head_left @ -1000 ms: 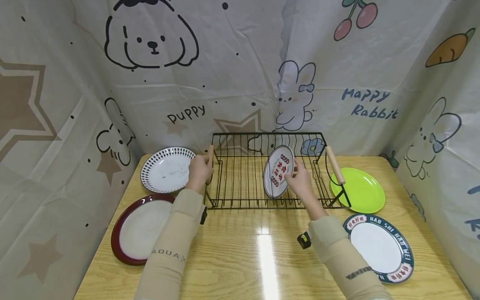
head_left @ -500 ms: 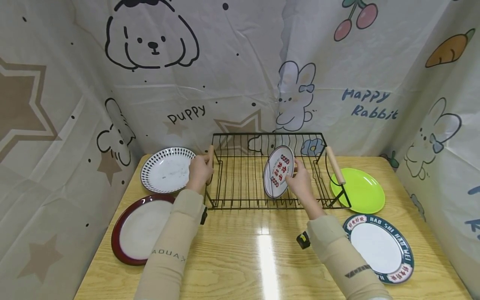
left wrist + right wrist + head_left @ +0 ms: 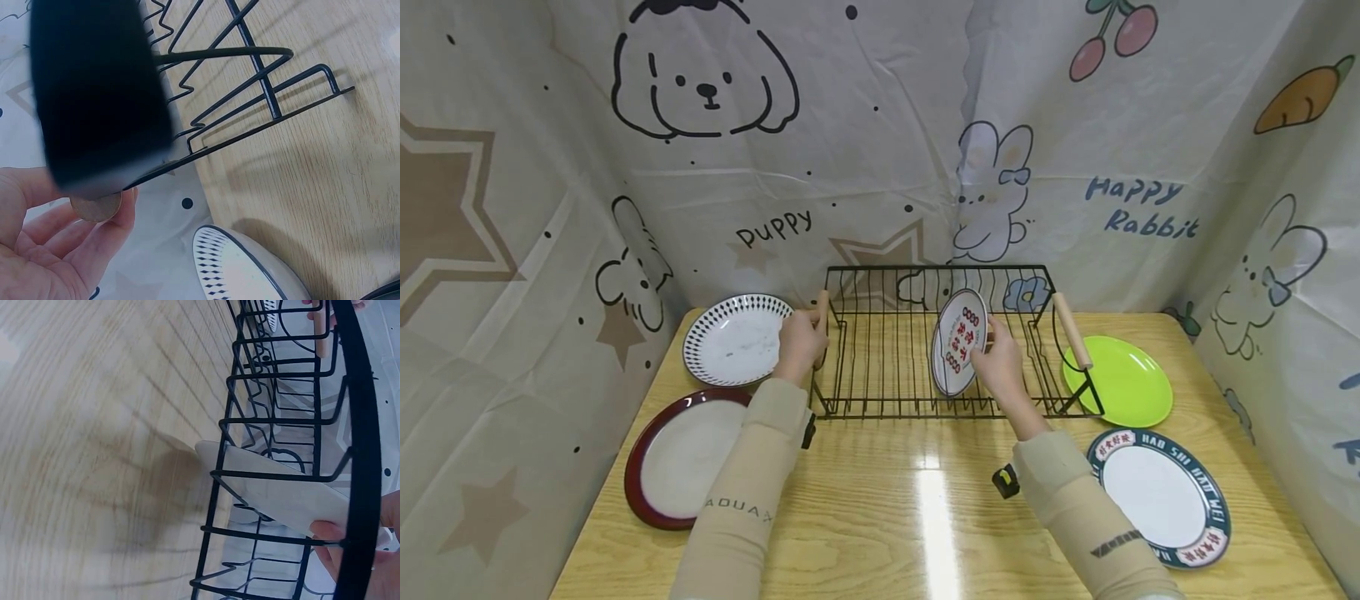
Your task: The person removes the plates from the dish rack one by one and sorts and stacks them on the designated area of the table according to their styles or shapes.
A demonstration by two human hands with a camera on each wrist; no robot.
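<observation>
Wire dish rack stands on the wooden table. Left hand is curled round the rack's left wooden handle, gripping it. Small plate with red characters stands on edge inside the rack, right of centre; right hand pinches its rim, fingers bent. Green plate lies flat just right of the rack

rack mid-table, far side | small plate on edge inside rack, right of centre — right hand on its near-right rim | left hand on rack's left handle | two plates left of rack, far and near | two plates right — far, near
</observation>
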